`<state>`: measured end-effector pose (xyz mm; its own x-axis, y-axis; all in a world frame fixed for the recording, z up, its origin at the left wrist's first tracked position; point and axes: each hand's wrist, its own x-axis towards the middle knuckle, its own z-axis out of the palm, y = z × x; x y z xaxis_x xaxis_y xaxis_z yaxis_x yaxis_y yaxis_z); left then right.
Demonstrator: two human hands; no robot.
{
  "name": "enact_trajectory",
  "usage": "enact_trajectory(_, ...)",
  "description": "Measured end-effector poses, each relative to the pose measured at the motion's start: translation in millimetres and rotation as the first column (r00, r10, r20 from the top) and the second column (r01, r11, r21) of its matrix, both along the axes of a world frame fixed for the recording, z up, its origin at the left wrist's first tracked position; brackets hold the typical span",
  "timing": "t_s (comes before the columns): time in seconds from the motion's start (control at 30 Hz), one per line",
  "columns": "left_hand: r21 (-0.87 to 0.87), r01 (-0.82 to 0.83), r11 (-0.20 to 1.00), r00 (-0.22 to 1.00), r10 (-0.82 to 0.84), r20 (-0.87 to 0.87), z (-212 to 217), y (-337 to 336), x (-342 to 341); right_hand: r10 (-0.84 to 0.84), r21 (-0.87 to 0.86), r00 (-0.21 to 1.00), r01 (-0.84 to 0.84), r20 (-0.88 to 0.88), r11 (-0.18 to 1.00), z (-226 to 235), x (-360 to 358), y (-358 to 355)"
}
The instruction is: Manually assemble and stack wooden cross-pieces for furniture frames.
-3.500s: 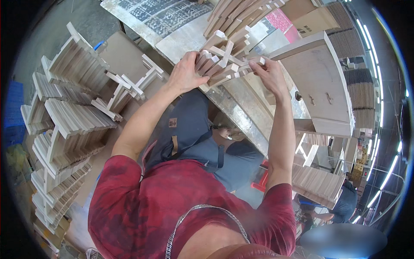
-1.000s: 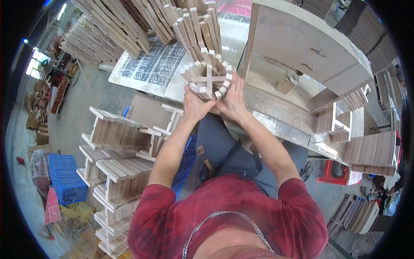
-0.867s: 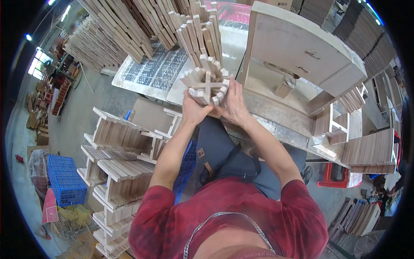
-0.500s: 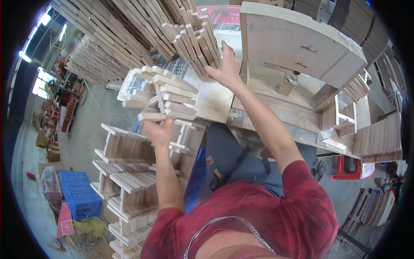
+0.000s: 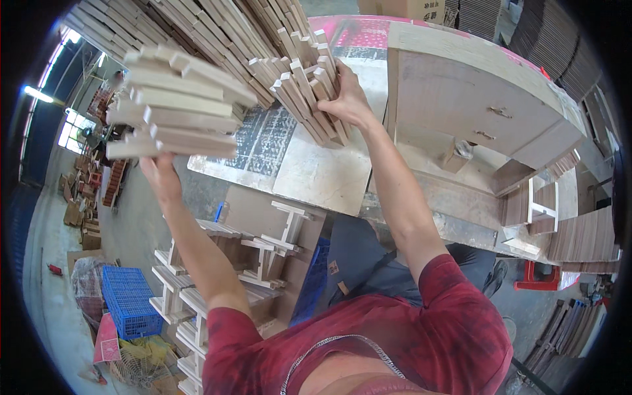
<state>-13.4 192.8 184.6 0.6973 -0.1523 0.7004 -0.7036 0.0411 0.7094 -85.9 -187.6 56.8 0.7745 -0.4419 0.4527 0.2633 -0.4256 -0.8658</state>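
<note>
My left hand (image 5: 161, 178) grips the near edge of a stack of pale wooden strips (image 5: 187, 99). That stack is blurred and held up beyond the left end of the workbench; the fingers are mostly hidden under it. My right hand (image 5: 349, 99) is closed against the near right side of a bundle of wooden strips (image 5: 303, 85). Its thumb lies over the strip ends and its fingers go round the right side. This bundle leans on the bench top (image 5: 322, 168), with longer rows of strips (image 5: 210, 39) behind it.
A large wooden cabinet-like box (image 5: 461, 92) stands on the bench at the right, near small wooden frames (image 5: 543, 204). Below the bench, stacked white-edged wooden frames (image 5: 276, 230) stand at my left. A blue plastic crate (image 5: 131, 299) sits on the floor, and a red stool (image 5: 536, 276) at the right.
My left hand has carried its stack of strips left and away from me, off the bench corner. My right hand has closed from open fingers onto the bundle's side. The view has shifted slightly.
</note>
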Motion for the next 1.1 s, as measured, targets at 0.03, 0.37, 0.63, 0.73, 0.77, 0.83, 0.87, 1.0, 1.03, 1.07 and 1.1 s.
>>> enact_trajectory(0.03,-0.039,0.06,0.997,0.998,-0.061,-0.033,11.5,-4.9,15.6,0.001,-0.004,1.0,-0.001,-0.004,1.0,1.3,-1.0,-1.1)
enact_trajectory(0.37,-0.027,0.549,0.835,0.808,-0.539,-0.238,98.0,-59.9,155.9,-0.084,-0.071,0.995,0.08,-0.06,0.994,13.6,-6.6,3.5)
enact_trajectory(0.63,-0.028,0.938,0.345,0.305,-0.861,-0.408,113.1,-137.5,223.6,-0.152,-0.204,0.988,0.149,0.001,0.968,10.4,-6.4,2.2)
enact_trajectory(0.73,-0.022,0.915,0.402,0.358,-0.838,-0.412,100.5,-154.7,229.6,-0.17,-0.199,0.985,0.165,-0.008,0.966,7.2,-6.3,4.0)
enact_trajectory(0.77,-0.03,0.949,0.313,0.273,-0.867,-0.417,98.4,-161.9,232.3,-0.169,-0.212,0.986,0.168,0.013,0.963,5.7,-4.6,2.3)
enact_trajectory(0.83,-0.042,0.974,0.221,0.183,-0.889,-0.419,93.1,-171.4,238.5,-0.167,-0.228,0.986,0.169,0.03,0.959,5.4,-4.8,-1.2)
enact_trajectory(0.87,-0.058,0.978,0.201,0.153,-0.877,-0.456,89.7,-175.9,241.2,-0.165,-0.231,0.986,0.168,0.032,0.958,5.0,-5.9,-3.7)
enact_trajectory(1.0,-0.075,0.979,0.188,0.116,-0.826,-0.552,80.4,-171.8,265.7,-0.121,-0.213,0.992,0.128,0.043,0.969,8.1,-2.4,2.1)
enact_trajectory(1.03,-0.078,0.979,0.188,0.114,-0.825,-0.554,78.2,-171.8,267.7,-0.121,-0.212,0.992,0.127,0.04,0.969,8.7,-2.4,2.9)
enact_trajectory(1.07,-0.024,0.976,0.215,0.162,-0.8,-0.578,76.6,-171.5,269.5,-0.125,-0.218,0.991,0.131,0.04,0.967,9.5,-2.2,4.6)
enact_trajectory(1.1,0.027,0.971,0.238,0.206,-0.775,-0.598,72.8,-174.6,268.7,-0.131,-0.227,0.991,0.136,0.036,0.964,9.1,-1.8,4.3)
